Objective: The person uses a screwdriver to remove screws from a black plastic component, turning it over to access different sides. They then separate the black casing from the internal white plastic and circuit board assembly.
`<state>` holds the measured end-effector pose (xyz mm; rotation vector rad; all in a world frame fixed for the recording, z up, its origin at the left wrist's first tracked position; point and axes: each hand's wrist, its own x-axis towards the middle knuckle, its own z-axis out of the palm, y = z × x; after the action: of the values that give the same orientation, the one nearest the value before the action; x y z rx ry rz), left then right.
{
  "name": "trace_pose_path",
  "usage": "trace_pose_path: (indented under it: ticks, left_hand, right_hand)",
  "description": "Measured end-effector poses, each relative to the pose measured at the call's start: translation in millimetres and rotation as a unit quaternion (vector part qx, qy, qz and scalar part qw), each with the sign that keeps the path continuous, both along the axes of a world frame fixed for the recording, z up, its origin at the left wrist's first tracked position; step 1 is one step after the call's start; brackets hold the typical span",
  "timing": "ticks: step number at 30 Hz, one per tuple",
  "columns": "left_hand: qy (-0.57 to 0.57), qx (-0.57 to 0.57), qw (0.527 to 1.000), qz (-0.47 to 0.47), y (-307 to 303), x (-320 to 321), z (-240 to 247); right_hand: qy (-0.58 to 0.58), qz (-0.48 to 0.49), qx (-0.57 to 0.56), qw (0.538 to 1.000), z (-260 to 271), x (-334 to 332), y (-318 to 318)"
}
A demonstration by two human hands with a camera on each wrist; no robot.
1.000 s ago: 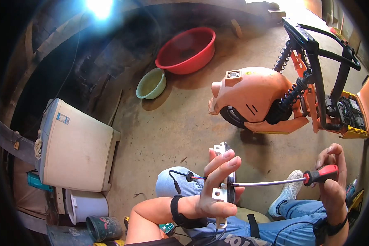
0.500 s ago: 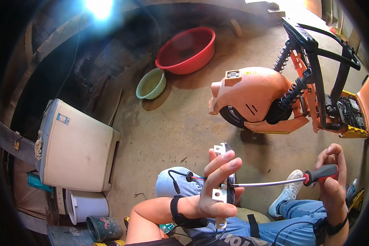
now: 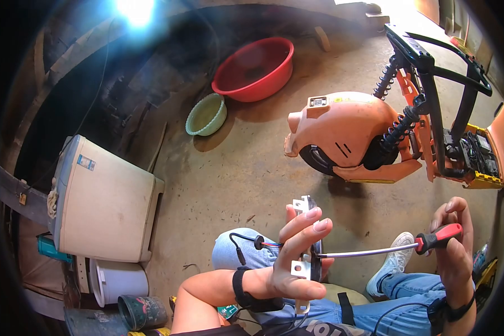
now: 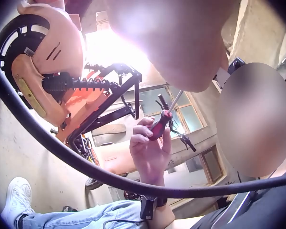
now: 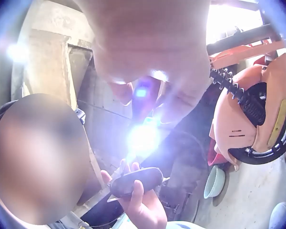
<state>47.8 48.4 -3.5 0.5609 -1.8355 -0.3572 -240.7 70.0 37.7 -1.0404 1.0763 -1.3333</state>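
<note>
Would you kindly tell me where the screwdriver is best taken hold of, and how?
Probably by its thick red-and-black handle, coming from the right in the head view, where the right hand holds it; the slim shaft points left, towards the white-tabbed part.

Smooth, shiny metal screwdriver shaft (image 3: 375, 251)

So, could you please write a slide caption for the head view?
Left hand grips a dark, white-tabbed part; right hand points a red-and-black-handled metal screwdriver at it.
</note>
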Motion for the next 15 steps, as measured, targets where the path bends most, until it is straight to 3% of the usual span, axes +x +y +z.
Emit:
trace_pose_path:
  ticks: [4, 6, 8, 10, 15]
  left_hand:
    - [-0.007, 0.015, 1.0, -0.001, 2, 1, 2]
    - [-0.007, 0.009, 1.0, -0.008, 1, 1, 2]
    - [-0.007, 0.003, 1.0, -0.016, 1, 0, -2]
    - [0.004, 0.029, 0.999, 0.041, 4, -3, -7]
    - [0.027, 0.029, 0.998, 0.055, 1, -4, -9]
  right_hand:
    - [0.015, -0.019, -0.017, 1.0, -5, -4, 1]
    - [0.009, 0.013, 0.07, 0.997, -1, -15, 7]
    - [0.008, 0.04, 0.068, 0.997, -4, -18, 7]
    - [0.006, 0.065, 0.065, 0.996, -6, -14, 6]
    - [0.054, 0.0, -0.047, 0.997, -8, 4, -1]
